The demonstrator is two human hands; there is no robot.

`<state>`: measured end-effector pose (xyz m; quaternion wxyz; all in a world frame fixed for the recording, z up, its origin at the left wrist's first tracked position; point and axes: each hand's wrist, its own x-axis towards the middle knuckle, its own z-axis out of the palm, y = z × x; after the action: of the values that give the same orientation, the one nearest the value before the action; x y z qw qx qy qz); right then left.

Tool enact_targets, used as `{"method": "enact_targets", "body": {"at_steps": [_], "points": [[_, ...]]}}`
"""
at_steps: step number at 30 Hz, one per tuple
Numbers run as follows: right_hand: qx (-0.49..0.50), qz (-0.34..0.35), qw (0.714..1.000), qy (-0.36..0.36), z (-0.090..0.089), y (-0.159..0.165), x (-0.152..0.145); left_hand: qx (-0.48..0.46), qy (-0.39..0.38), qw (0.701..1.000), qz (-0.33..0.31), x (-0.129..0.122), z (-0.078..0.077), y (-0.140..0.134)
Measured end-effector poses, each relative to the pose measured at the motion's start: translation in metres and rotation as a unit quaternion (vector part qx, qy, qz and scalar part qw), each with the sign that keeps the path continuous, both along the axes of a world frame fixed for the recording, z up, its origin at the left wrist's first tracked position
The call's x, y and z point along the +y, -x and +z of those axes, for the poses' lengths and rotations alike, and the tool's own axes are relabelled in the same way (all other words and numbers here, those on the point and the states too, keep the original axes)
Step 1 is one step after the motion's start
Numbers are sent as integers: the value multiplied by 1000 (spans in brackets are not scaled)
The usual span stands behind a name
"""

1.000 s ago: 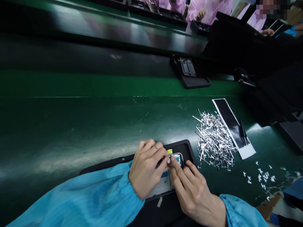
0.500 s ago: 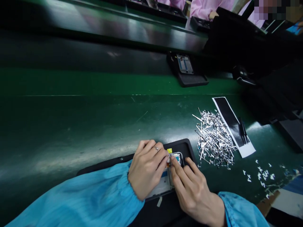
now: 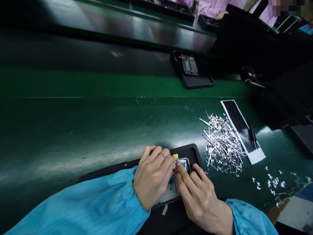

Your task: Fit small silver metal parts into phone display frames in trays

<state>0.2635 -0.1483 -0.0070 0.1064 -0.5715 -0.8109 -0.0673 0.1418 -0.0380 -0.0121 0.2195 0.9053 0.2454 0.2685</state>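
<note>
A metal phone frame (image 3: 168,195) with a blue patch and small inner parts lies in a black tray (image 3: 190,149) close to me. My left hand (image 3: 153,174), a ring on one finger, is closed over the frame's left and upper part. Its fingertips bear on the frame by a small yellow tab (image 3: 175,156). From the right, my right hand (image 3: 199,195) bends its fingers onto the same spot, the index fingertip pressed against the inner parts. Its thumb is hidden, and anything pinched there is too small or covered to make out.
A heap of small silvery strips (image 3: 223,143) lies right of the tray, beside a black-and-white sheet (image 3: 238,125) with tweezers (image 3: 252,136) on it. White scraps (image 3: 274,181) are scattered nearer. Farther off, another tray (image 3: 199,82) holds a phone frame (image 3: 189,64). People in pink sleeves (image 3: 212,7) sit opposite.
The view has shifted very slightly. Both hands stay at the same spot on the phone frame, with hardly any visible movement of the fingers.
</note>
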Motion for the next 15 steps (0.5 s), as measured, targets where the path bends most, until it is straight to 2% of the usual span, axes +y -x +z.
{"method": "enact_targets", "body": {"at_steps": [3, 6, 10, 13, 15], "points": [[-6, -12, 1000, 6, 1, 1, 0, 24, -42, 999, -10, 1, 3, 4], [5, -17, 1000, 6, 0, 1, 0, 50, -129, 990, -18, 2, 5, 7], [32, -17, 999, 12, -2, 0, 1, 38, -210, 976, -35, 2, 2, 9], [46, -17, 999, 6, -1, -1, 3, 32, -193, 980, -34, 2, -1, 10], [53, -17, 998, -5, 1, -1, 4, 16, -132, 991, -14, 2, -3, 11]]}}
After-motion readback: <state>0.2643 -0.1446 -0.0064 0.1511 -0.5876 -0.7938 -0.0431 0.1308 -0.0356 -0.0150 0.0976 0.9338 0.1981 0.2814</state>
